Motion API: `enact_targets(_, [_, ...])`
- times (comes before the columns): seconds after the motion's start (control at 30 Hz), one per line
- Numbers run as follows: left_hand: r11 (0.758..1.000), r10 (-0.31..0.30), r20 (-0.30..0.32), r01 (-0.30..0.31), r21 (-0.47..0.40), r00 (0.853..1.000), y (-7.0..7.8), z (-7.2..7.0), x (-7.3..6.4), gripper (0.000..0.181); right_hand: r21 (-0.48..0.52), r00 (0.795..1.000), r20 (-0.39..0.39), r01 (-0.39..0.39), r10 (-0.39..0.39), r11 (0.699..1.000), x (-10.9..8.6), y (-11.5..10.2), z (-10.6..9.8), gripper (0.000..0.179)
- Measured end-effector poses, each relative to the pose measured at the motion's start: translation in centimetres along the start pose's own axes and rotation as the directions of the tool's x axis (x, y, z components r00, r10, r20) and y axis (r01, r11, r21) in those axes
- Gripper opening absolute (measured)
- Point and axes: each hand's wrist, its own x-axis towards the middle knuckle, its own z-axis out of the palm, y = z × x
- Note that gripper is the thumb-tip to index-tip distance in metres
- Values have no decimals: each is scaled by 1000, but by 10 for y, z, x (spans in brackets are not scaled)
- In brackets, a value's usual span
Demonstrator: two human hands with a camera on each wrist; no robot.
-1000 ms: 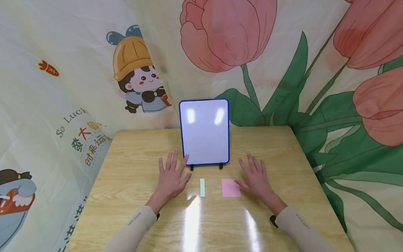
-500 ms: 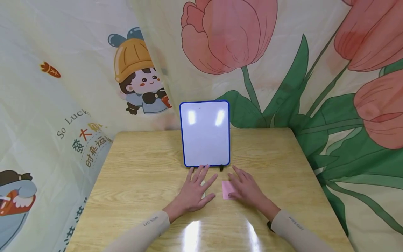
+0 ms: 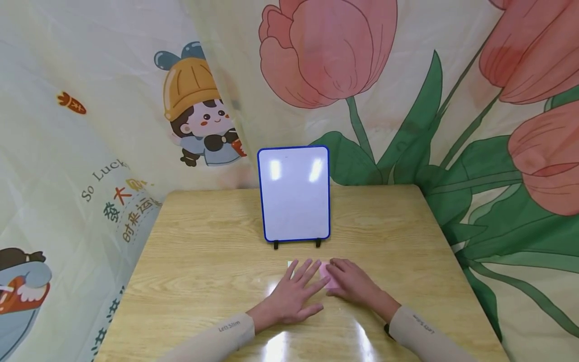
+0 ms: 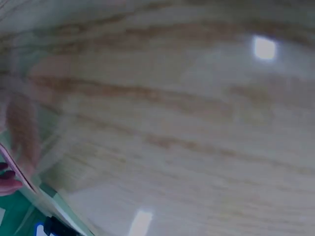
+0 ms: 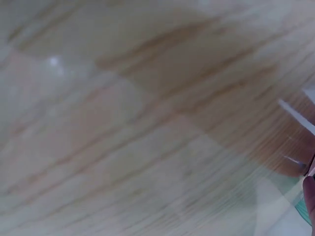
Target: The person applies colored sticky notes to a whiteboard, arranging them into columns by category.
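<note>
A pink square sticky note (image 3: 324, 272), perhaps a pad, lies on the table, partly hidden by both hands. My right hand (image 3: 355, 284) grips it from the right, thumb at the near edge and fingers curled at the far edge. My left hand (image 3: 293, 296) is just left of it, fingers spread and straight, index fingertip at its left side; whether it touches is unclear. Under the left fingers, a pale green strip (image 3: 290, 264) shows only its far corner. In the right wrist view the right thumb (image 5: 309, 196) appears at the edge.
Behind the hands, a blue-framed whiteboard (image 3: 294, 196) stands on small black feet (image 3: 318, 243). The wooden table (image 3: 203, 241) stretches to both sides. A printed cloth (image 3: 420, 125) with tulips hangs at the back and along the sides.
Both hands have come in toward the middle. The left hand has moved right, over the green strip; the right fingers have curled onto the pink note.
</note>
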Motion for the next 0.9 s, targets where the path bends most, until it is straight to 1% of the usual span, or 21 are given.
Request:
enact_targets(0.17, [999, 25, 16, -25, 24, 1000, 5, 2, -3, 66, -15, 998, 50, -26, 27, 1000, 1, 0, 1, 58])
enact_targets(0.27, [999, 30, 35, -31, 15, 999, 6, 4, -4, 65, -37, 997, 68, -38, 41, 999, 2, 0, 0, 54])
enact_targets(0.33, [999, 33, 45, -33, 1, 998, 7, 5, -5, 65, -46, 996, 74, -38, 42, 998, 3, 0, -2, 52])
enact_targets(0.47, [999, 45, 40, -44, -16, 998, 9, 9, -6, 65, -46, 996, 80, -31, 35, 998, 5, 1, -5, 40])
enact_targets(0.57, [998, 64, 37, -64, -19, 997, 11, 9, -6, 65, -48, 996, 81, -28, 31, 998, 7, 2, -6, 30])
enact_targets(0.63, [996, 82, 45, -80, -30, 996, 12, 9, -7, 64, -45, 997, 74, -21, 24, 999, 8, 3, -7, 27])
enact_targets(0.73, [991, 125, 74, -122, -52, 989, 14, 9, -8, 63, -47, 999, 50, 3, 0, 999, 9, 4, -7, 26])
enact_targets(0.83, [982, 182, 113, -174, -73, 977, 17, 9, -10, 62, -62, 999, 28, 33, -31, 998, 9, 5, -7, 24])
enact_targets(0.9, [977, 210, 135, -202, -69, 968, 20, 10, -11, 62, -73, 999, 23, 47, -45, 996, 7, 6, -7, 22])
